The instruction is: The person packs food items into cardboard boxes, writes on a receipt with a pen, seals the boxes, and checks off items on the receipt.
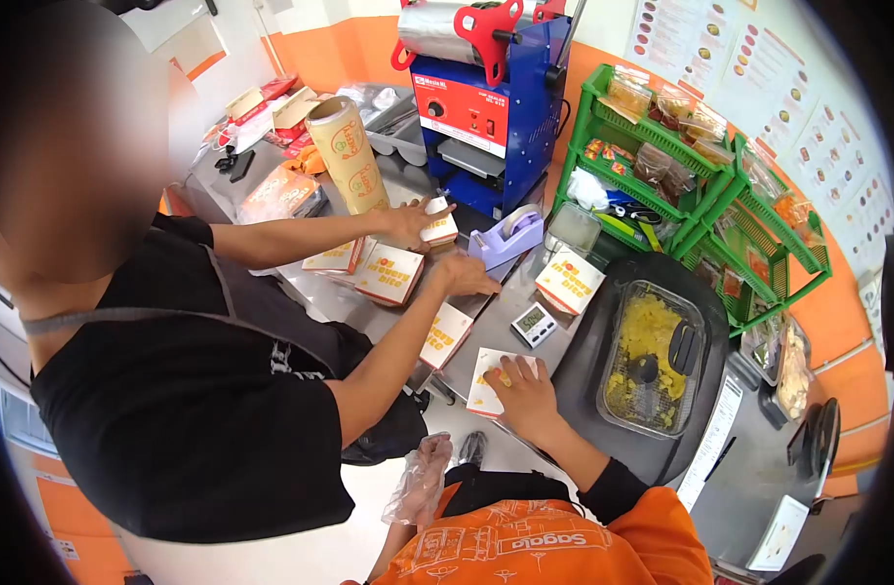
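Observation:
My right hand (527,398) lies on a small white carton box (486,375) with orange-yellow lettering, its fingers spread over the top. My left hand (423,478), in a loose clear plastic glove, hangs low in front of my orange shirt, below the table edge. How its fingers are set is hard to make out through the glove. Just beyond my right hand stands a white digital timer (534,325). Another lettered box (570,280) sits behind the timer, and a further box (442,336) lies to the left, under the co-worker's forearm.
A co-worker in black reaches across from the left, hands (405,227) among several boxes (388,271). Nearby are a purple tape dispenser (506,239), a film roll (348,156) and a blue-red sealing machine (486,117). A basket of yellow food (610,390) and green racks (652,210) stand right.

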Demonstrator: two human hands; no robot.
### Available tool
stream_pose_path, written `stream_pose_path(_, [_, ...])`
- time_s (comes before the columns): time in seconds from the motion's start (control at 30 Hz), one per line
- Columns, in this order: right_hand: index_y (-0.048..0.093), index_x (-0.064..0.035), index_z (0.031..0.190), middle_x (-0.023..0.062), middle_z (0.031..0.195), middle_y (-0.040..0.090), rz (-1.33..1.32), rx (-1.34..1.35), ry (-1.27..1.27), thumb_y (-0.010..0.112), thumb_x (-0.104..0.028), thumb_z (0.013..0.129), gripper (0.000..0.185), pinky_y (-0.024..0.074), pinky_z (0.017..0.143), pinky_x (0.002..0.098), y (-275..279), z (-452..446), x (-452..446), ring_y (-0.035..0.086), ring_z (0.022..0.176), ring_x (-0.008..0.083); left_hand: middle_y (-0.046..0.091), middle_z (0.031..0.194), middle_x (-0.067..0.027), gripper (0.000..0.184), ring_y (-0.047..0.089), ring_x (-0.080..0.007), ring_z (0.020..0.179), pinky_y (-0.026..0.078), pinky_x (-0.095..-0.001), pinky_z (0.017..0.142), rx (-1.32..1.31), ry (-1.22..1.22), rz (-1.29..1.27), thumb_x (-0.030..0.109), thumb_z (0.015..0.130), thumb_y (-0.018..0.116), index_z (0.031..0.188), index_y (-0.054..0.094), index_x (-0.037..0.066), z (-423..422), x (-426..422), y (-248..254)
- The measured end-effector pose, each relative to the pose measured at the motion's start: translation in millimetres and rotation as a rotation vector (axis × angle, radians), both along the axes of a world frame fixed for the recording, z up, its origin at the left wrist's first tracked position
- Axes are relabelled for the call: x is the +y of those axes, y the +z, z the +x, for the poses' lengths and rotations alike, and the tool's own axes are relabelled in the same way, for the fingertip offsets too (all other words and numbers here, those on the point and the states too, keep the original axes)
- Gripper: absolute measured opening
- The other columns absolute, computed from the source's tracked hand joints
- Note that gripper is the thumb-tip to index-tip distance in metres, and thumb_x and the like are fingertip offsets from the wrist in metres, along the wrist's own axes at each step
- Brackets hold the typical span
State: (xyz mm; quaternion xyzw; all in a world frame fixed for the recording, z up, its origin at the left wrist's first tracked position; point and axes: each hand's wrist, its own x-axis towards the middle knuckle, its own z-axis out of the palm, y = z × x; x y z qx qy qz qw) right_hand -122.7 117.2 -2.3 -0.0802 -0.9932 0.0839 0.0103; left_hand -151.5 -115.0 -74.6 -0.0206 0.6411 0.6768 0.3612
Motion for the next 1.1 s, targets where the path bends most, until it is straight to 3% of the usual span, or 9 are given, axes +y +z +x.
stream_pose_path(0.07, [0.053, -0.0215, 0.127, 0.0123, 0.137, 0.049, -0.037, -0.016, 0.025, 0.085, -0.030, 0.063, 0.073, 0.0380, 0.105, 0.0544, -8.3, -9.6, 4.7, 0.043, 0.132, 0.0375, 0.058, 0.103, -0.0052, 0.040, 0.055, -0.0143, 0.102, 0.042, -0.0278, 0.094, 0.123, -0.034, 0.058, 0.025, 0.095, 0.064, 0.123, 0.053, -0.001, -7.9, 6.1, -11.8])
stream_pose_path(0.1, [0.055, -0.0232, 0.125, 0.0104, 0.139, 0.047, -0.013, 0.010, 0.072, 0.084, -0.028, 0.065, 0.066, 0.0403, 0.104, 0.0526, -12.8, -12.2, 9.4, 0.044, 0.132, 0.0378, 0.057, 0.117, -0.0138, 0.046, 0.053, -0.0249, 0.117, 0.041, -0.0354, 0.102, 0.322, -0.262, -0.125, 0.029, 0.090, 0.069, 0.125, 0.054, 0.004, -22.6, 5.3, 1.6])
stream_pose_path(0.2, [0.057, -0.0191, 0.122, 0.0117, 0.137, 0.049, -0.147, -0.016, 0.236, 0.079, -0.025, 0.073, 0.054, 0.0415, 0.103, 0.0478, -13.7, -23.1, 32.9, 0.048, 0.128, 0.0353, 0.049, 0.127, -0.0141, 0.059, 0.049, -0.0315, 0.122, 0.043, -0.0424, 0.102, 1.047, -0.349, -0.244, 0.033, 0.078, 0.081, 0.124, 0.054, 0.008, -38.9, 35.3, 34.7])
stream_pose_path(0.3, [0.063, -0.0123, 0.113, 0.0128, 0.124, 0.059, -0.581, -0.076, 0.082, 0.073, -0.019, 0.081, 0.034, 0.0490, 0.092, 0.0401, 8.2, -50.7, 60.8, 0.061, 0.111, 0.0278, 0.041, 0.135, -0.0163, 0.063, 0.042, -0.0367, 0.128, 0.039, -0.0475, 0.106, 1.154, -0.363, -0.258, 0.034, 0.073, 0.084, 0.124, 0.055, 0.012, -51.3, 57.8, 20.0])
stream_pose_path(0.4, [0.068, -0.0045, 0.099, 0.0018, 0.088, 0.066, -1.056, 0.170, -0.406, 0.064, -0.013, 0.088, 0.015, 0.0512, 0.063, 0.0258, -15.1, -99.7, 95.1, 0.061, 0.078, 0.0110, 0.039, 0.139, -0.0179, 0.057, 0.042, -0.0381, 0.129, 0.039, -0.0486, 0.105, 1.320, -0.393, -0.155, 0.033, 0.074, 0.082, 0.122, 0.058, 0.013, -73.4, 71.2, 3.1])
stream_pose_path(0.53, [0.066, -0.0048, 0.110, 0.0063, 0.105, 0.063, -1.694, 0.564, -0.886, 0.062, -0.014, 0.091, 0.021, 0.0526, 0.075, 0.0359, -59.0, -178.6, 120.5, 0.058, 0.093, 0.0180, 0.037, 0.144, -0.0194, 0.055, 0.041, -0.0393, 0.131, 0.039, -0.0506, 0.106, 1.418, -0.419, -0.037, 0.033, 0.071, 0.084, 0.119, 0.061, 0.017, -88.2, 77.1, -20.4])
stream_pose_path(0.63, [0.070, -0.0039, 0.098, 0.0082, 0.094, 0.064, -1.744, 0.772, -1.108, 0.069, -0.020, 0.089, 0.018, 0.0536, 0.063, 0.0362, -61.8, -230.7, 114.8, 0.060, 0.075, 0.0212, 0.036, 0.145, -0.0204, 0.051, 0.042, -0.0412, 0.130, 0.040, -0.0513, 0.106, 1.386, -0.382, -0.014, 0.031, 0.070, 0.085, 0.115, 0.063, 0.021, -87.7, 80.2, -28.6])
stream_pose_path(0.9, [0.070, -0.0010, 0.086, 0.0119, 0.091, 0.067, -1.601, 0.967, -1.301, 0.075, -0.013, 0.082, 0.014, 0.0512, 0.066, 0.0352, -49.9, -262.4, 95.0, 0.063, 0.078, 0.0221, 0.024, 0.151, -0.0270, 0.044, 0.031, -0.0438, 0.139, 0.037, -0.0479, 0.110, 1.105, -0.411, 0.070, 0.031, 0.068, 0.088, 0.104, 0.067, 0.017, -89.2, 83.1, -34.6])
stream_pose_path(1.1, [0.069, -0.0038, 0.082, 0.0137, 0.118, 0.050, -1.081, 0.988, -1.316, 0.077, -0.016, 0.080, 0.015, 0.0498, 0.073, 0.0406, -107.5, -276.7, 79.0, 0.056, 0.094, 0.0259, 0.019, 0.154, -0.0263, 0.040, 0.028, -0.0425, 0.141, 0.035, -0.0459, 0.111, 1.099, -0.437, 0.067, 0.031, 0.068, 0.088, 0.096, 0.067, 0.012, -91.9, 82.4, -28.6])
